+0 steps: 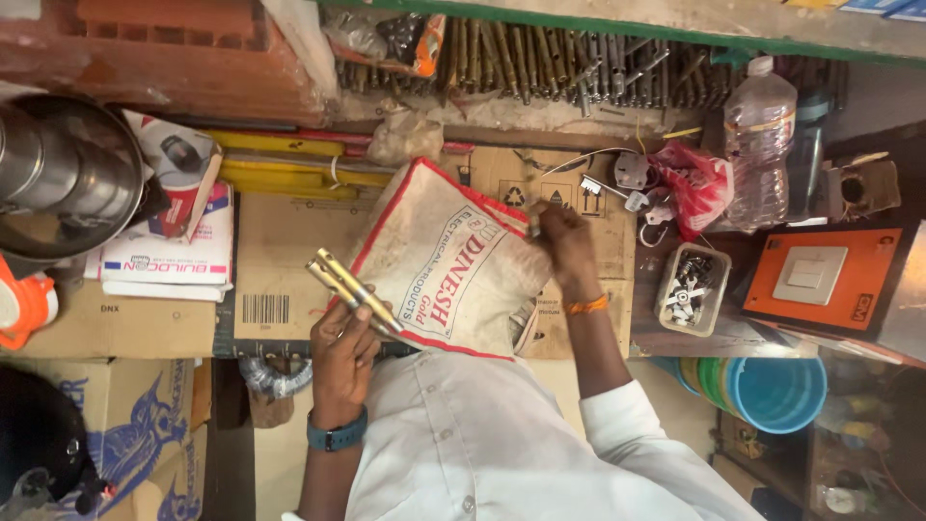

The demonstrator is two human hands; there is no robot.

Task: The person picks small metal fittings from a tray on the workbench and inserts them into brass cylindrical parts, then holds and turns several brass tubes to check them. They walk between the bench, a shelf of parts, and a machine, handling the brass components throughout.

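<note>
My left hand (342, 340), with a dark watch on the wrist, is closed around a few brass-coloured metal rods (349, 283) that stick out up and to the left. A white sack with red edging (449, 265) lies on flattened cardboard (280, 251) in front of me. My right hand (565, 241), an orange thread around its wrist, rests at the sack's upper right edge. Its fingers pinch a small metal piece there that I cannot make out.
A clear plastic box of small metal parts (690, 287) sits right of the sack, beside a red plastic bag (696, 183), a plastic bottle (762, 145) and an orange board with a white switch (820, 275). A blue bucket (776, 391) stands lower right, a steel vessel (63, 174) far left, and rows of metal rods (579, 63) behind.
</note>
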